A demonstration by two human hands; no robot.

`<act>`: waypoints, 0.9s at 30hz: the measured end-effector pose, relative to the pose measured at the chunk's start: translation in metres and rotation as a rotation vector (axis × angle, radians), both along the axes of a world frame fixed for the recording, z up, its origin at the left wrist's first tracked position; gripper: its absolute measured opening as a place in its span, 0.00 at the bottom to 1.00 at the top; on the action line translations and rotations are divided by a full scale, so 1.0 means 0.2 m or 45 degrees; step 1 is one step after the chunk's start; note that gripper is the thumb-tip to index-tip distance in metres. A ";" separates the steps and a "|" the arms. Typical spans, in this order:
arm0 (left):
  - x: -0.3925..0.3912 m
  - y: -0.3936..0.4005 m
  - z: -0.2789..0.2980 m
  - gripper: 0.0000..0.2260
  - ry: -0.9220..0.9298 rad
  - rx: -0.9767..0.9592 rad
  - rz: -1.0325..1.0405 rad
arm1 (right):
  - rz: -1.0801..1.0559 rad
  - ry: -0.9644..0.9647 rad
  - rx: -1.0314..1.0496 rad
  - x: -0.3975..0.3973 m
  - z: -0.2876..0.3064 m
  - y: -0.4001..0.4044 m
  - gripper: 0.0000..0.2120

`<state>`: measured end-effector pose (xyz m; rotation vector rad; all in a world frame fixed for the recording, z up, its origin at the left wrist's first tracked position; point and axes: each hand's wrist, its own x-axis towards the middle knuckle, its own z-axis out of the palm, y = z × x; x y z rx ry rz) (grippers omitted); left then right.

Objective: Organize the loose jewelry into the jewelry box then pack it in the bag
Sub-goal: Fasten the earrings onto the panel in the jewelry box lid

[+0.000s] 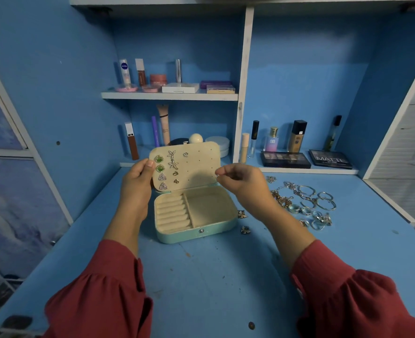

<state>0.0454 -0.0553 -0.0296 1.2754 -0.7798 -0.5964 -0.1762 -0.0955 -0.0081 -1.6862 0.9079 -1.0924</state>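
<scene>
**Earrings partly placed, rings and chains not yet sorted**

The jewelry box (194, 213) is seen open on the blue surface (213, 276), between the two hands. On the inner side of its lid (196, 164) several earrings (162, 170) are already fixed in rows, while many holes on the side toward the right hand are unused. The ring rolls and the wide compartment in the base hold nothing. A pile of rings and chains (306, 203) is left beyond the right hand, and two small earrings (244, 222) lie just beside the box, under the right wrist. No bag can be seen, so the packing is judged far from done.

The lid edge is gripped by the left hand (138, 176), thumb in front. The fingers (222, 170) of the right hand (243, 181) are pinched together close to the lid; something tiny and shiny seems held, but what it is cannot be told.
</scene>
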 end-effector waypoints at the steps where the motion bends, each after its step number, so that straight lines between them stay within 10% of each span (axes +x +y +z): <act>1: 0.00 0.00 0.00 0.08 0.002 -0.007 -0.006 | 0.010 -0.066 0.016 0.03 0.01 0.00 0.07; 10: 0.00 0.01 -0.01 0.09 0.007 -0.008 -0.146 | 0.019 -0.466 0.173 0.17 0.03 -0.01 0.09; 27: 0.00 0.03 -0.02 0.11 0.045 -0.051 -0.226 | -0.133 -0.267 -0.130 0.17 0.02 -0.02 0.16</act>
